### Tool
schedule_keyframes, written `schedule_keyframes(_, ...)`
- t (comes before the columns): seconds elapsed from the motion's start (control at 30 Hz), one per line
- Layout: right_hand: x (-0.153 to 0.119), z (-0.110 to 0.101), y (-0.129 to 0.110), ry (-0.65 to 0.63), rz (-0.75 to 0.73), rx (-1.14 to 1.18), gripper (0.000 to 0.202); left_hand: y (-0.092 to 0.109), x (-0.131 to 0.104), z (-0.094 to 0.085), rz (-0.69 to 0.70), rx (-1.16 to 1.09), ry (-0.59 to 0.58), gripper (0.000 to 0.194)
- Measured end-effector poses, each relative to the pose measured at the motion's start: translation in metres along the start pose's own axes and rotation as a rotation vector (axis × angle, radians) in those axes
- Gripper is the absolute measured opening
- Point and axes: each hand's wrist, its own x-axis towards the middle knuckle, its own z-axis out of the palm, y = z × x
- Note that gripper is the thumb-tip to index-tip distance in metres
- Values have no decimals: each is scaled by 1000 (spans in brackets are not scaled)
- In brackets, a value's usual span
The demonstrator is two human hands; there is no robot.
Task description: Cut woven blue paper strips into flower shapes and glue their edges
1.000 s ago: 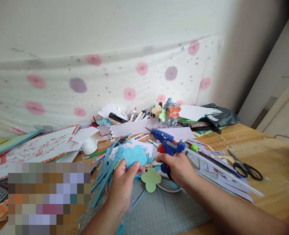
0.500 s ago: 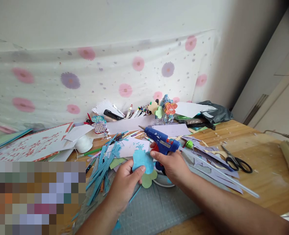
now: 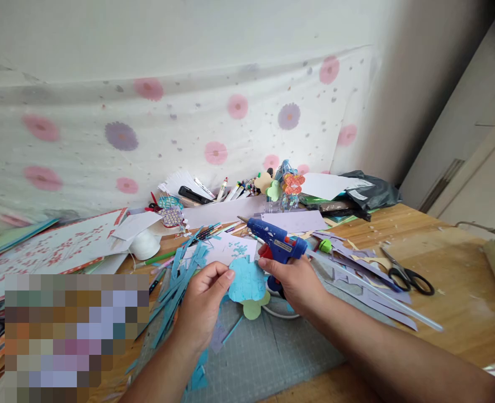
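My left hand pinches the left edge of a blue paper flower, its thumb on the front near the rim. In my right hand is a blue hot glue gun, its nozzle pointing up and to the left and a long clear glue stick trailing from its back. The right fingers also lie close against the flower's right edge; whether they grip it I cannot tell. Below the blue flower shows a green paper flower above the grey cutting mat.
Blue paper strips lie left of the hands, beside a white thread spool. Black-handled scissors and purple paper scraps are at right. Markers and hanging paper flowers stand at the back.
My left hand has shifted from the flower's lower edge up to its left edge. More of the blue flower's front now shows. The glue gun has hardly moved.
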Motion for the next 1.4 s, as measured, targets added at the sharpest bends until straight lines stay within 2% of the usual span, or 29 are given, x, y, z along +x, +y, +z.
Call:
schedule_keyframes(0.23,6,1,-3,93,-19,74,24,-2,1,-3,-12,-64,35,23)
schedule_keyframes(0.43,5,2,-3,64,-5,98,21,0,1,-2,-17,-87,61,24)
schedule_keyframes(0.63,8,0,0,40,-61,119,19,1,1,-2,-4,-92,83,27)
schedule_keyframes(0.97,4,-1,5,-27,-11,37,24,-3,1,-2,-4,-49,59,24)
schedule_keyframes(1.4,6,1,3,45,-18,68,26,-1,2,1,-29,-53,-14,28)
